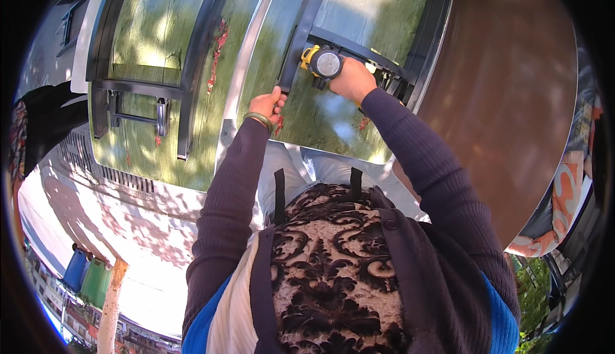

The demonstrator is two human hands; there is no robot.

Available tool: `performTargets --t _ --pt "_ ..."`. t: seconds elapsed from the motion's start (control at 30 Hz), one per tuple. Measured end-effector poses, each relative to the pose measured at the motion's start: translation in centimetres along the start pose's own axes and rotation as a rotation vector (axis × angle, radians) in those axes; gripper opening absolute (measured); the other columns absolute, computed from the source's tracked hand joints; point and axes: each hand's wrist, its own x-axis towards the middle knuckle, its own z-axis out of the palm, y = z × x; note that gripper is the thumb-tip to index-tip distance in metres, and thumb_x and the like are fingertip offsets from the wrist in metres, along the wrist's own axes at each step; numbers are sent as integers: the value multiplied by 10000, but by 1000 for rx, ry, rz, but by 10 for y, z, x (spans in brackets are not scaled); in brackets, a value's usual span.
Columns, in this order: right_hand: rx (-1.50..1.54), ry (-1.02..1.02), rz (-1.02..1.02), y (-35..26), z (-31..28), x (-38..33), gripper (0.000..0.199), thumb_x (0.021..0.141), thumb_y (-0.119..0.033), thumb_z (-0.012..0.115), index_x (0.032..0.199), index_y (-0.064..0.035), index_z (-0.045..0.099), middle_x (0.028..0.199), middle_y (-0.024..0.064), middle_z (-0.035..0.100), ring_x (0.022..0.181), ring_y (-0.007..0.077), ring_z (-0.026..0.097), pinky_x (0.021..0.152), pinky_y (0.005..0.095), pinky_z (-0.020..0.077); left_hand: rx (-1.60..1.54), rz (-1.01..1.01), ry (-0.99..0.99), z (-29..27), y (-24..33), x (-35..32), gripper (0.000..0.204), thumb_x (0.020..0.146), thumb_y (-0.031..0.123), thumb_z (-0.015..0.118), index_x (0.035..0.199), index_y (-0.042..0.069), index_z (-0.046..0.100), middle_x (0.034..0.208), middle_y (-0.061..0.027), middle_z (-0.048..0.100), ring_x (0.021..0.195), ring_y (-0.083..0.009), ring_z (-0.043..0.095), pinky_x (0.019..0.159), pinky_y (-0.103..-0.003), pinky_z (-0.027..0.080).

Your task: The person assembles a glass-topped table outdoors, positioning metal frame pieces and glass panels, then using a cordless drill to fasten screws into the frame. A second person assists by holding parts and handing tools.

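Observation:
My right hand (pixel 353 80) is wrapped round a yellow and black cordless drill (pixel 325 64), its round end turned up toward me. The drill stands over a black metal frame (pixel 359 48) on a glossy green panel (pixel 307 120) with red painted flowers. My left hand (pixel 266 106) has its fingers closed at the near end of a long black metal bar (pixel 298 47) of that frame. The drill's tip and whatever lies under it are hidden.
To the left lies a similar green panel (pixel 147 155) with black bars (pixel 138 87) and a folding bracket (pixel 161 117). A brown rounded surface (pixel 506 98) is at the right. A person in dark clothing (pixel 57 120) is at the far left. Blue and green bins (pixel 96 282) stand beyond a trunk (pixel 112 309).

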Motion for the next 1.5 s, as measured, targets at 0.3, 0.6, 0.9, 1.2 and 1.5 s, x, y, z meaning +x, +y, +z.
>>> performTargets --t 0.3,0.6,0.9,1.2,1.5 --pt "62 -29 -24 3 -1 1 349 717 -152 621 1065 -141 635 950 164 664 940 340 620 784 382 493 68 15 59 5 0 -2 298 890 346 622 841 53 629 662 47 513 506 -36 394 390 -196 262" --pt "43 76 -164 10 -12 -2 494 674 -98 616 1165 -112 571 978 185 653 953 351 611 791 406 483 102 77 55 5 -6 0 325 909 365 581 840 51 623 664 31 521 502 -46 397 393 -206 272" --pt "770 85 -192 83 -13 -138 399 695 -39 720 1070 10 595 985 61 665 896 131 621 820 288 488 -273 85 -444 34 -21 -47 327 949 204 441 1175 -15 529 1079 -120 608 910 -185 610 689 -274 493" --pt "908 188 -238 107 3 -179 382 718 -6 732 1072 -5 588 979 40 650 881 124 617 783 282 500 -292 158 -294 70 -25 -28 241 932 213 505 1020 2 581 924 -95 626 754 -144 599 563 -251 471" --pt "926 226 -178 120 10 -189 324 709 -19 732 1014 -7 623 945 48 669 851 131 633 780 278 494 94 325 378 112 -29 70 363 937 377 510 811 43 575 621 -4 520 385 -97 336 391 -239 297"
